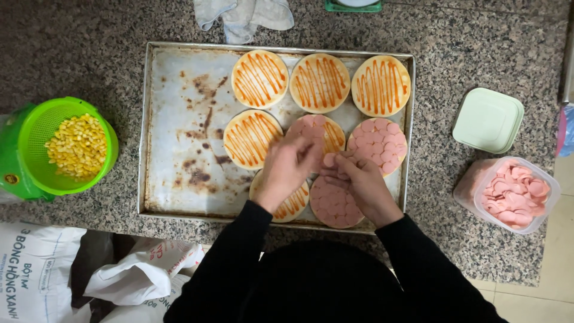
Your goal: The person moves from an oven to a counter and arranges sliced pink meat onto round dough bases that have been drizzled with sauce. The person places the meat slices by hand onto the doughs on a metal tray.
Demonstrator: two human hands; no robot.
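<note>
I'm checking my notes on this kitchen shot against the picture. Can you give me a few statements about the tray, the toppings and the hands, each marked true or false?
1. The metal tray holds eight round bases. True.
2. All the bases are covered with pink sausage slices. False: four show only orange sauce stripes, such as the top left base.
3. The green colander left of the tray holds corn. True.
4. The tub of sausage slices has its lid on. False: it is open, and a pale green lid lies beside it.
5. Both the left hand and right hand are over the tray. True.
</note>
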